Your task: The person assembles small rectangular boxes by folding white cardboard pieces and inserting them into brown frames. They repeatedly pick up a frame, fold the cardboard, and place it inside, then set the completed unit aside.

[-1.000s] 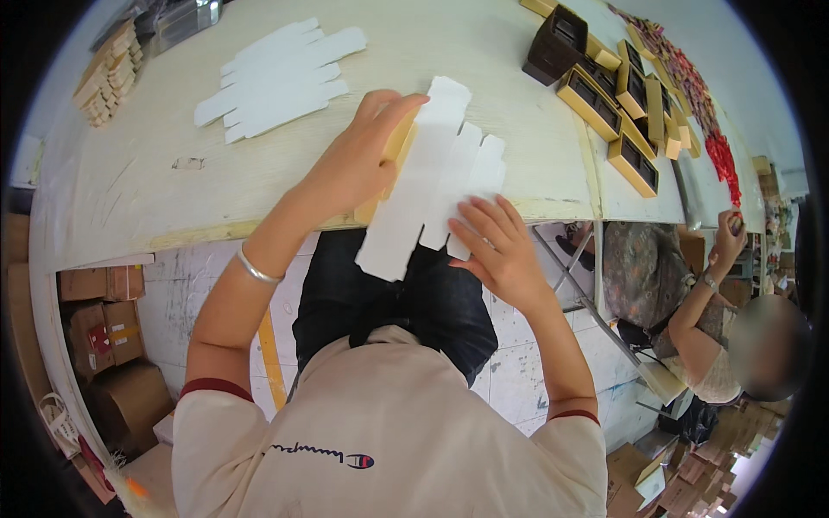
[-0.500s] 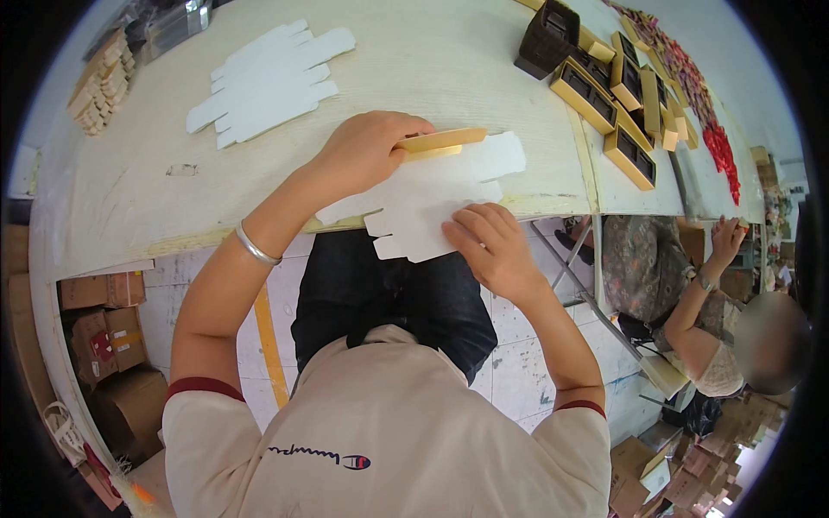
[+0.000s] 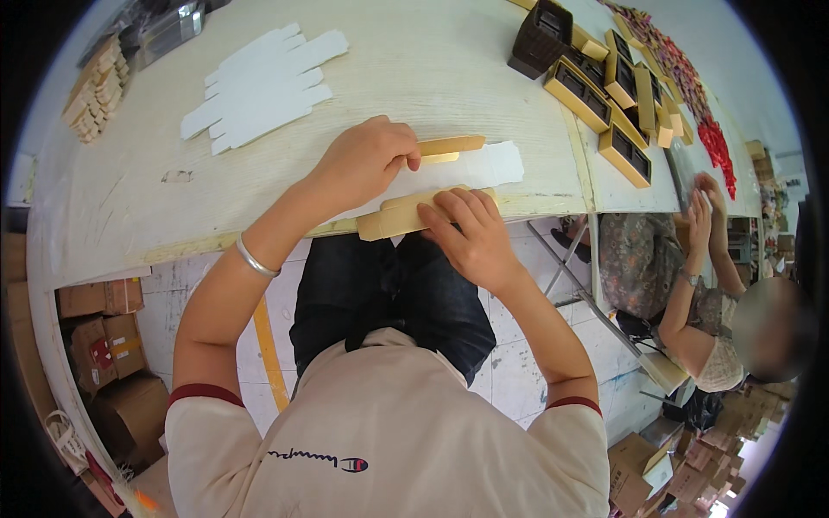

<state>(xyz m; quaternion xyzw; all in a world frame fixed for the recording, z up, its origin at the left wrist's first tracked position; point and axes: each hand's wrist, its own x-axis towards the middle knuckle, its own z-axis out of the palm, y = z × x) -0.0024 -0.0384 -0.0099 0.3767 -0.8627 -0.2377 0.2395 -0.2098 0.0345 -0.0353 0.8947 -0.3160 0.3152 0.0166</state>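
Note:
A flat cardboard box blank (image 3: pixel 458 169), white inside and gold outside, lies at the near table edge in front of me. Its far side panel stands folded up, and the near gold panel (image 3: pixel 393 220) is now raised too. My left hand (image 3: pixel 367 160) is closed at the left end of the far panel, fingers curled against it. On the near panel, my right hand (image 3: pixel 473 235) has its fingers bent over the top edge, with the thumb hidden on the side toward me. A stack of white flat box blanks (image 3: pixel 263 86) lies farther off to the left.
Gold boxes with dark inserts (image 3: pixel 623 157) and a stack of dark brown trays (image 3: pixel 541 39) stand at the far right. Red wrapped pieces (image 3: pixel 717 155) lie beyond. Stacked gold pieces (image 3: pixel 97 91) sit far left. A co-worker (image 3: pixel 691 293) sits at right; cartons (image 3: pixel 129 406) fill the shelf below left.
My right hand has folded the near panel upward, so its gold outside shows. My left hand has slid slightly left along the far panel. The co-worker's hands have come together.

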